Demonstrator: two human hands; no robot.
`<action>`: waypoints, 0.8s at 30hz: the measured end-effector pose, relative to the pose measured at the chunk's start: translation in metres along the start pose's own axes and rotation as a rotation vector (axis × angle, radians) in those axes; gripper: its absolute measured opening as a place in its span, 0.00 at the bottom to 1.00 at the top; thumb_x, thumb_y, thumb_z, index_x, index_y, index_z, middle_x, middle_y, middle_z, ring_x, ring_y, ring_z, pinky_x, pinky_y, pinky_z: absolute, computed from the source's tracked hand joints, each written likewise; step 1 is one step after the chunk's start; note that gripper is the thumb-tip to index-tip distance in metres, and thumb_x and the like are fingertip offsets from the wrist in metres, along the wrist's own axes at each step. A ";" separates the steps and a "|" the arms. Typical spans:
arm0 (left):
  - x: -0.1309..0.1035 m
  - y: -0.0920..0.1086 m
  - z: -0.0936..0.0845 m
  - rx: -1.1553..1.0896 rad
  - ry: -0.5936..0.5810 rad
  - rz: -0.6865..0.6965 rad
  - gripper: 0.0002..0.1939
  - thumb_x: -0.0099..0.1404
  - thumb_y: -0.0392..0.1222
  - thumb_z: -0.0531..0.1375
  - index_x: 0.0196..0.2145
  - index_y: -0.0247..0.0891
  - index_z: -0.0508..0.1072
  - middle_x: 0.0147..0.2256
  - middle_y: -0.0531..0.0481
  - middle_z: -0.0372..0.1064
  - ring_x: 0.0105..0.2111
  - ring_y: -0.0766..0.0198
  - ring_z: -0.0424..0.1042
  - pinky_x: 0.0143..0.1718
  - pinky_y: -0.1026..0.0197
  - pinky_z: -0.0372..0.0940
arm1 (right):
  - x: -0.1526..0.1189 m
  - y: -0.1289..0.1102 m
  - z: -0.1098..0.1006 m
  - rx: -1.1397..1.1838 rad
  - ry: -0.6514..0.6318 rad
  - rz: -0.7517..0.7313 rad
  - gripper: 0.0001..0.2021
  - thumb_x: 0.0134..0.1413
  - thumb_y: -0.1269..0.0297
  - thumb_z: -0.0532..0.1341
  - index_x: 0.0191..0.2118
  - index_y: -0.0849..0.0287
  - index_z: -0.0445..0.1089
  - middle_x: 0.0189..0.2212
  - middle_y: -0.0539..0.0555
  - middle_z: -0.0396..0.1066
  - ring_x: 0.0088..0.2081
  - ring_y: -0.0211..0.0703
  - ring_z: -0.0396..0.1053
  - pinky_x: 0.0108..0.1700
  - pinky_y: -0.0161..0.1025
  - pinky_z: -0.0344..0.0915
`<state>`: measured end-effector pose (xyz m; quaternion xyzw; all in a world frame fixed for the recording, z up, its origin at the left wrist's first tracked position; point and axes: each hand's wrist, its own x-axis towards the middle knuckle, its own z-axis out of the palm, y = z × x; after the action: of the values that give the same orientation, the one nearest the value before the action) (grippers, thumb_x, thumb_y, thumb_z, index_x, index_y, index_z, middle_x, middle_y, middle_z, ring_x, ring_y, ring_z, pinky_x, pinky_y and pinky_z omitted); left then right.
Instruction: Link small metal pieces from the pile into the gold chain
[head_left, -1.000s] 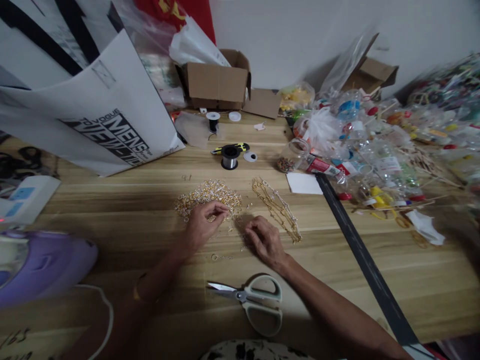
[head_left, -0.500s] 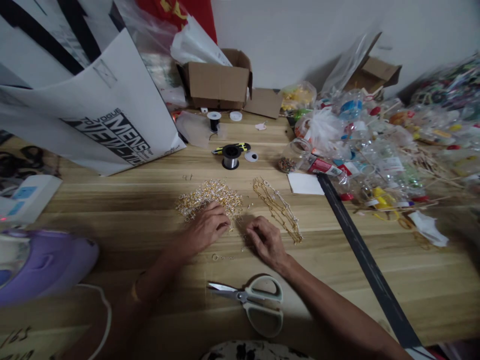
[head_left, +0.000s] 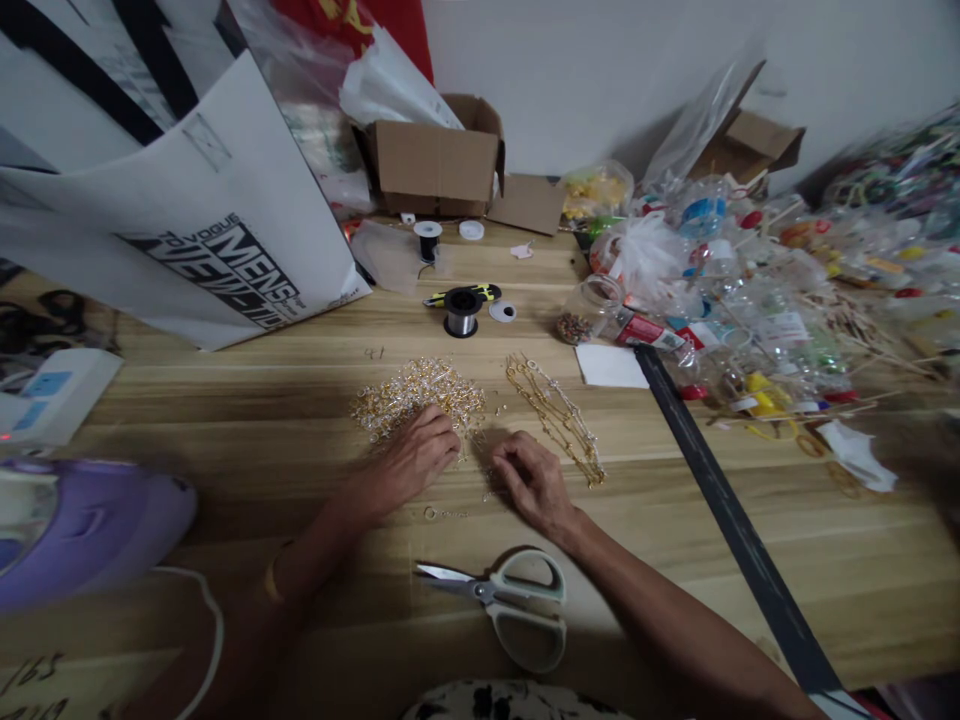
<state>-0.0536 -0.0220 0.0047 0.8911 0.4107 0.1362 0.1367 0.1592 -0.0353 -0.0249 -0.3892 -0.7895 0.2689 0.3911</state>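
Note:
On the wooden table [head_left: 225, 420] lies a heap of small gold and silver jewelry pieces [head_left: 411, 388]. My left hand [head_left: 415, 457] rests palm down at the heap's near edge, fingers curled into the pieces; what they grip is hidden. My right hand [head_left: 531, 478] lies beside it, fingertips pressed on a few loose bits on the table. Right of that hand stretches a bundle of gold chains [head_left: 553, 415]. A small ring with a short chain [head_left: 442, 514] lies between my wrists.
White-handled scissors [head_left: 510, 600] lie near the front edge. A wire spool [head_left: 460, 311], a cardboard box [head_left: 437, 160] and a large white bag [head_left: 195, 220] stand behind. A long dark strip [head_left: 720, 500] runs diagonally right; beyond it lie cluttered bottles and bags [head_left: 750, 290]. A purple device [head_left: 82, 520] sits left.
My left hand has lowered from a raised pinch onto the near edge of the heap. My right hand has stayed in place.

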 end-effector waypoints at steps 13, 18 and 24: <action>-0.001 -0.008 0.001 -0.037 0.030 -0.010 0.09 0.65 0.35 0.54 0.30 0.36 0.73 0.30 0.47 0.69 0.37 0.59 0.62 0.42 0.56 0.58 | 0.000 0.000 0.000 -0.003 -0.010 0.001 0.05 0.60 0.67 0.54 0.33 0.58 0.64 0.27 0.53 0.66 0.31 0.41 0.63 0.33 0.38 0.60; 0.000 -0.008 0.000 -0.049 0.112 -0.059 0.10 0.65 0.34 0.53 0.31 0.36 0.74 0.30 0.46 0.69 0.37 0.59 0.62 0.41 0.56 0.59 | 0.001 0.000 -0.001 0.004 -0.003 -0.001 0.06 0.60 0.67 0.54 0.32 0.58 0.65 0.27 0.53 0.66 0.30 0.41 0.64 0.32 0.37 0.61; 0.000 -0.006 0.003 -0.008 0.098 -0.057 0.11 0.66 0.36 0.53 0.33 0.35 0.75 0.31 0.45 0.67 0.39 0.57 0.61 0.42 0.55 0.60 | 0.000 0.000 0.000 -0.003 -0.002 -0.007 0.05 0.60 0.68 0.54 0.33 0.58 0.64 0.27 0.53 0.66 0.31 0.41 0.63 0.33 0.38 0.61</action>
<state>-0.0570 -0.0188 -0.0004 0.8707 0.4415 0.1775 0.1240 0.1589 -0.0347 -0.0253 -0.3867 -0.7916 0.2668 0.3907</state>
